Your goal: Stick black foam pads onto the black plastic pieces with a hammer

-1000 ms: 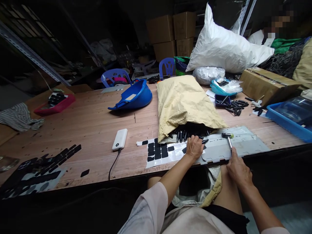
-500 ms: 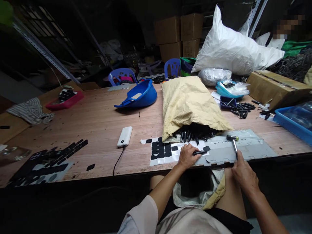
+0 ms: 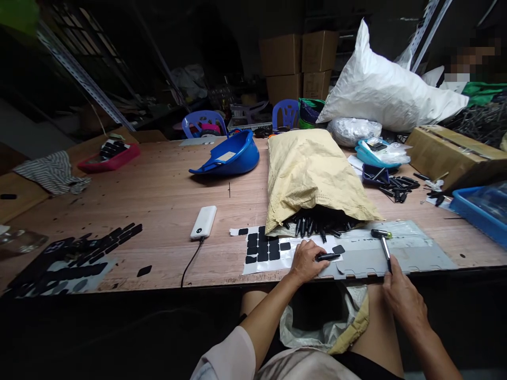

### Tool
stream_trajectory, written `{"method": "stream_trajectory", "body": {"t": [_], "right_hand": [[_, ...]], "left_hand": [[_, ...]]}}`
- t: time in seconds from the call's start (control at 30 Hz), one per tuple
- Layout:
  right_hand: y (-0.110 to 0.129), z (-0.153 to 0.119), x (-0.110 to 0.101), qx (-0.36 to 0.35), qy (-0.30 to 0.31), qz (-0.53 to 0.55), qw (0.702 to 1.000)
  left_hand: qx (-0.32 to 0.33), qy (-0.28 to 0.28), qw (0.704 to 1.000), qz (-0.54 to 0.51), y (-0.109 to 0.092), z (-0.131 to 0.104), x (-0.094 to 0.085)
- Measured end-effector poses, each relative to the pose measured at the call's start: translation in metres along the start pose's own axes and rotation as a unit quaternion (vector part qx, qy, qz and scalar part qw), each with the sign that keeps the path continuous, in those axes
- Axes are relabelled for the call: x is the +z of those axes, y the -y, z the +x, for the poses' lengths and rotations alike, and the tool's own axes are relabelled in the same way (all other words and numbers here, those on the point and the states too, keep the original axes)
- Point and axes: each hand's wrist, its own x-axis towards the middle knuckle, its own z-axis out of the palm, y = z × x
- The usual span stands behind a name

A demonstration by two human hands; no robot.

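My left hand (image 3: pixel 308 260) rests near the table's front edge, its fingers closed on a slim black pen-shaped piece (image 3: pixel 329 256) that lies nearly flat over a grey board (image 3: pixel 420 248). In my right hand (image 3: pixel 404 293) is a small hammer (image 3: pixel 386 247), gripped by its handle, with the head above the board. Beside my left hand lies a white sheet (image 3: pixel 283 266) bearing several black rounded stickers (image 3: pixel 262 246). One loose black sticker (image 3: pixel 338 249) sits just past the held piece. Similar black pieces (image 3: pixel 307 226) spill from the mouth of a yellow sack (image 3: pixel 317 163).
Left of the sheet are a white power bank (image 3: pixel 204 221) with a cable and a blue scoop-shaped basin (image 3: pixel 237 155). A cardboard box (image 3: pixel 455 153) and a blue tray (image 3: pixel 479 211) stand at right. Below the table edge, an open bag (image 3: pixel 348 335) sits between my legs.
The view has shifted slightly, so most things appear a little lower and further right. Both hands keep their holds, on the black piece and the hammer, with little visible movement.
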Motion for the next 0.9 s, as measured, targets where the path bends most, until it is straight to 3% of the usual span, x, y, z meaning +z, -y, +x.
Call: {"method": "stream_trajectory", "body": {"t": [0.63,0.9], "right_hand": [[-0.007,0.005,0.007,0.000,0.005,-0.006,1.000],[-0.023,0.019,0.011,-0.039,-0.037,0.055,0.997]], "left_hand": [[0.005,-0.013,1.000,-0.011,0.004,-0.002,0.003],[-0.010,-0.003,1.000,-0.008,0.000,0.001,-0.001]]}}
